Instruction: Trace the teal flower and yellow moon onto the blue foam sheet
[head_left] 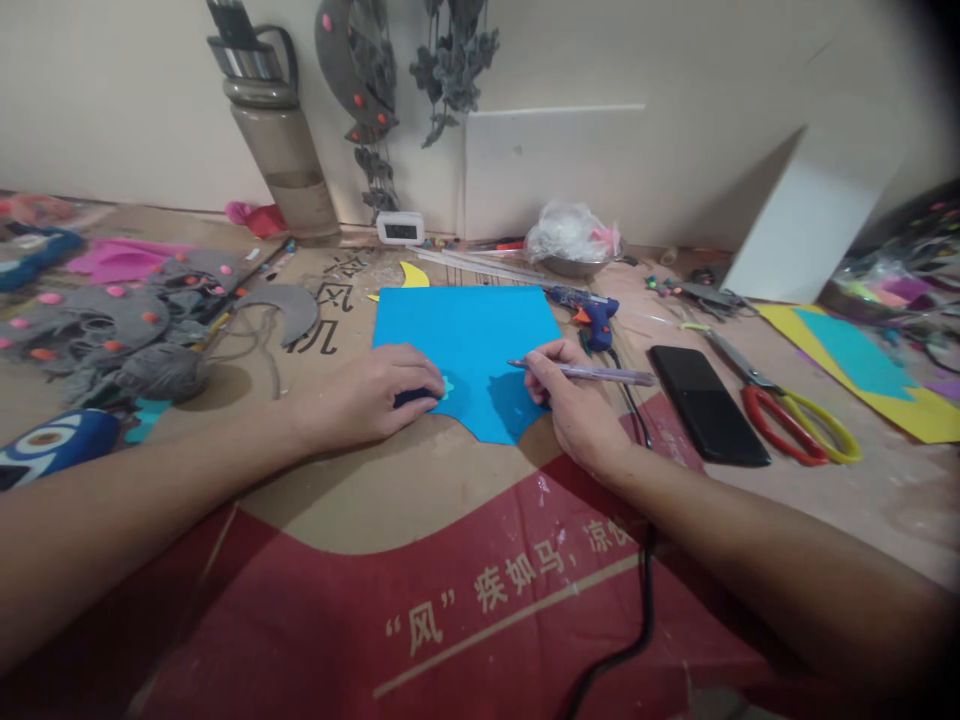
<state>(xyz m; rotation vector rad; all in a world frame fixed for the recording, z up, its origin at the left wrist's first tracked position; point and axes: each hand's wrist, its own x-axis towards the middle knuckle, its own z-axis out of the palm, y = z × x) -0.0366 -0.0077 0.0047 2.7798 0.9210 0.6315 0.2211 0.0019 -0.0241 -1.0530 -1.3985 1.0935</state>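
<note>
Blue foam sheet (469, 345) is lying flat on the brown and red cardboard (390, 500) covering the table. The left hand (367, 395) is pressing down on the sheet's lower left corner, fingers curled over a small pale green star-shaped cutout (447, 387). The right hand (574, 395) is pinching a slim purple pen (581, 372), its tip hovering over the sheet. A black phone (707, 403) and red-and-yellow scissors (780, 400) are lying just right.

Blue sheet (480, 345) flat on cardboard — small star template (447, 387), purple pen (592, 373) upon it
</note>
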